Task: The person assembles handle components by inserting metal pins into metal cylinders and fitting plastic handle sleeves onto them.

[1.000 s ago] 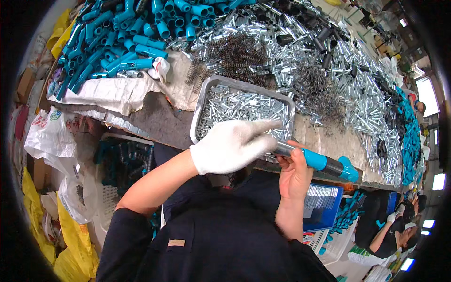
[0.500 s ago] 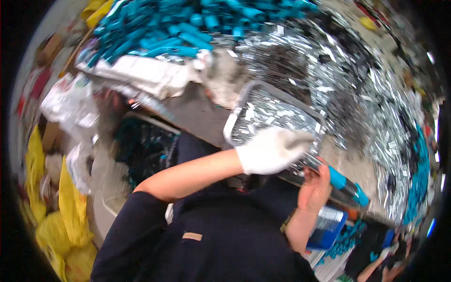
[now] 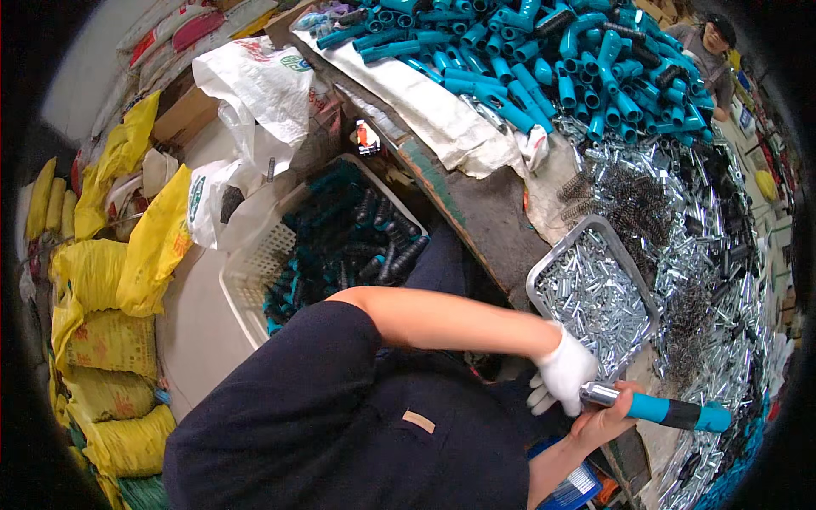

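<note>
I see the gloved left hand (image 3: 563,374) pinching the metal end of a teal handle (image 3: 659,410), which my bare right hand (image 3: 605,419) grips just off the counter (image 3: 484,212) edge. I judge it mid-assembly; next needs a steady seating push.

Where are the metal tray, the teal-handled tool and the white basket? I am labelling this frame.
metal tray (image 3: 539,274), head view, on its left rim.
teal-handled tool (image 3: 650,409), head view, on the teal grip.
white basket (image 3: 252,270), head view, on its perforated left wall.

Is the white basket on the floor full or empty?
Partly full. The white basket holds a heap of dark and teal handles below its rim; its near inside wall shows bare.
</note>
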Demonstrator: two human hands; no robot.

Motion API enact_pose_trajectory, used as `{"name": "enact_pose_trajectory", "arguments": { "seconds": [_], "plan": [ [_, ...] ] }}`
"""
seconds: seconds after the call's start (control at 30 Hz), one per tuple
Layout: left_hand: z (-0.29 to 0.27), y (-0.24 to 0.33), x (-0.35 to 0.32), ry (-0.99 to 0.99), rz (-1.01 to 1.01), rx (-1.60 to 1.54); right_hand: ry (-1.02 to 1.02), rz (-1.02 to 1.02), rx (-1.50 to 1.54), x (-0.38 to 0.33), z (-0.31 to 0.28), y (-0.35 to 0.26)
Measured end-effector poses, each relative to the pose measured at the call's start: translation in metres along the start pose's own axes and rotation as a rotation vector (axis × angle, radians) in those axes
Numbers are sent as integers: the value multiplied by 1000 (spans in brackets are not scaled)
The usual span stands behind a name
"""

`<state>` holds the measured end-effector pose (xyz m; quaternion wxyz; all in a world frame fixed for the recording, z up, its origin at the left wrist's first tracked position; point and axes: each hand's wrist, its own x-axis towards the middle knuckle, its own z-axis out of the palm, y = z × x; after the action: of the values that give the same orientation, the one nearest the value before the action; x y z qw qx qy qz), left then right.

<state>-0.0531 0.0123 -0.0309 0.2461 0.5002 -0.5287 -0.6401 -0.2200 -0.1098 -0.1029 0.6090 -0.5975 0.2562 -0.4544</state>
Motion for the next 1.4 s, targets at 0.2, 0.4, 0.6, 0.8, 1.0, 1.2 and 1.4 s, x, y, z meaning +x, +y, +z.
{"name": "enact_pose_trajectory", "arguments": {
  "seconds": [0.2, 0.4, 0.6, 0.8, 1.0, 1.2, 1.4],
  "plan": [
    [17, -22, 4, 712, 281, 488, 72, 132, -162, 0, -3, -15],
    [36, -26, -1, 868, 250, 699, -178, 34, -17, -5, -6, -7],
    [19, -41, -5, -89, 188, -327, -265, -74, -166, -25, 14, -28],
    [57, -40, 16, 914, 13, 558, 64, 96, -91, -32, 36, -24],
    [57, -57, 7, 366, 182, -101, -379, 178, -320, -44, 6, -50],
    [39, -170, 9, -112, 139, -370, -652, 772, 234, -13, -113, -24],
    [6, -211, 35, 252, -398, 528, -571, 784, -465, -33, -84, -9]
  ]
}}
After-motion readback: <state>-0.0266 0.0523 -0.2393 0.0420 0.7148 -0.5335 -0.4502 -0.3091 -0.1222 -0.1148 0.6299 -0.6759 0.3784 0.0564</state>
